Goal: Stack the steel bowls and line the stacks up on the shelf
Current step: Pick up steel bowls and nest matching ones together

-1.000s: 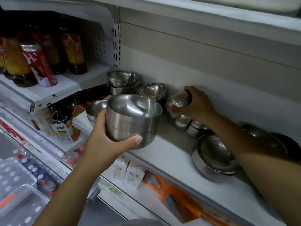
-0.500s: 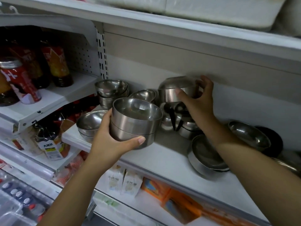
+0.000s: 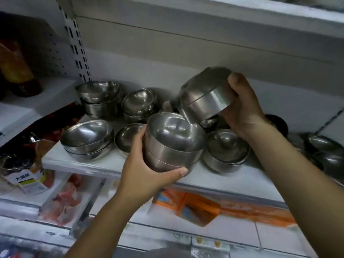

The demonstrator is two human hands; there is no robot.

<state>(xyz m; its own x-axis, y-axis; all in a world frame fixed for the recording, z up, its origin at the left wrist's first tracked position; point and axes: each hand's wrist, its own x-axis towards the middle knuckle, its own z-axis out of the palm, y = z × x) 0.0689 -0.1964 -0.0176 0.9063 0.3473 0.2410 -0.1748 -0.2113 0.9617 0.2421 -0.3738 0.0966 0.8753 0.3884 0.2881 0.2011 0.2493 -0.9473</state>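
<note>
My left hand (image 3: 143,172) grips a stack of two steel bowls (image 3: 173,144) from the side and below, just above the front of the white shelf (image 3: 93,164). My right hand (image 3: 243,107) holds a tilted pair of nested steel bowls (image 3: 202,95) up and to the right of that stack, their mouth facing down-left and their lower rim near its far rim. More bowl stacks stand on the shelf: one at the back left (image 3: 98,97), one behind the middle (image 3: 139,103), one at the front left (image 3: 87,138) and one at the right (image 3: 227,151).
A single bowl (image 3: 126,136) sits behind my left hand. More steel bowls (image 3: 327,151) lie at the far right. Bottles (image 3: 16,71) stand on the upper left shelf. Packaged goods (image 3: 195,205) fill the shelf below. A slotted upright (image 3: 78,51) rises at the back left.
My right hand has lifted the bowls off the back of the shelf and brought them forward and tilted over the stack in my left hand. The left hand's stack has stayed about where it was.
</note>
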